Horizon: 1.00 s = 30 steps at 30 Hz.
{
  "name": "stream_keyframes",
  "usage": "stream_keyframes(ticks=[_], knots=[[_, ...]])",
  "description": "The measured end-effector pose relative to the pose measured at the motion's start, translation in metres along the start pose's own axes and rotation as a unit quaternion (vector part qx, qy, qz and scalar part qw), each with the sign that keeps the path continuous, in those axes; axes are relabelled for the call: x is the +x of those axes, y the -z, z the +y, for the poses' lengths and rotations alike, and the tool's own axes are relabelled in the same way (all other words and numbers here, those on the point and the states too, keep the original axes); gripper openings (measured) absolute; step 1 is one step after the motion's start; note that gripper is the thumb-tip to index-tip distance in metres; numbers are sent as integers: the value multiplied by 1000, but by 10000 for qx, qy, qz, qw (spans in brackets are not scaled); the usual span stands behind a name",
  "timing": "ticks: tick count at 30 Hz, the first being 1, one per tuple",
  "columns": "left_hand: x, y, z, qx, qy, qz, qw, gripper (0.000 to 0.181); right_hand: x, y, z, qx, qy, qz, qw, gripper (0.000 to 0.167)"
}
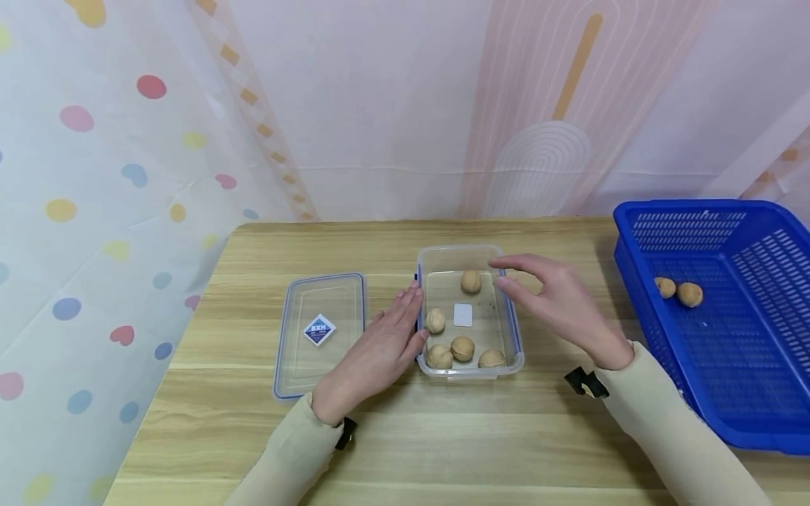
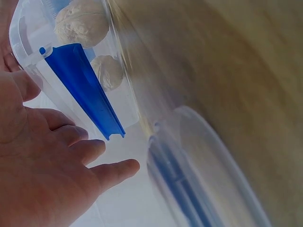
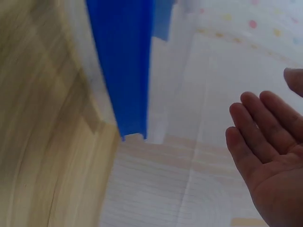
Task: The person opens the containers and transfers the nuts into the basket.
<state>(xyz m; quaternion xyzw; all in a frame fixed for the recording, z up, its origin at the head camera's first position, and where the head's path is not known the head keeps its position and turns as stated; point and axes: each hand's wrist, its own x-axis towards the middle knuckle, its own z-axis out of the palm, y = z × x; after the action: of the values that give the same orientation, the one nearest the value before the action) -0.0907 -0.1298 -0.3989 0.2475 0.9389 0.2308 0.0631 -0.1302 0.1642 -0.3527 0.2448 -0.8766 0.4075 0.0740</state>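
Note:
A clear plastic food container point(image 1: 487, 330) with blue side latches stands on the table, several walnuts point(image 1: 463, 348) lying inside it. My left hand point(image 1: 380, 344), fingers extended, is at the container's left wall; in the left wrist view its fingers lie beside the blue latch point(image 2: 85, 90). Over the right rim is my right hand point(image 1: 557, 302), thumb and fingers apart, with nothing between them. The right wrist view shows its fingers point(image 3: 265, 127) extended near the other blue latch point(image 3: 125, 71). Left of the container, the clear lid point(image 1: 338, 302) with a blue seal lies flat.
On the right stands a blue plastic basket point(image 1: 652, 351) with two walnuts point(image 1: 690, 294) inside. A patterned cloth point(image 1: 380, 105) hangs behind the wooden table point(image 1: 443, 450) and along its left side.

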Motion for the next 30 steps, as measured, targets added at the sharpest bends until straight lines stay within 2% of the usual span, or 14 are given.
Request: stream_keyframes(ticks=[7,15,20,30], knots=[[0,0,-1,-20,43,-15,10000,65,17,-12,12,-440,686,-288,9963,32],[0,2,-1,-34,96,-95,9999,66,30,-24,24,-564,932,-528,9926,35],[1,2,-1,-34,107,-133,9998,66,36,-27,30,-715,900,-764,9904,40],[2,4,1,-2,138,-173,9998,66,44,-28,38,-1138,514,-1121,9858,51]])
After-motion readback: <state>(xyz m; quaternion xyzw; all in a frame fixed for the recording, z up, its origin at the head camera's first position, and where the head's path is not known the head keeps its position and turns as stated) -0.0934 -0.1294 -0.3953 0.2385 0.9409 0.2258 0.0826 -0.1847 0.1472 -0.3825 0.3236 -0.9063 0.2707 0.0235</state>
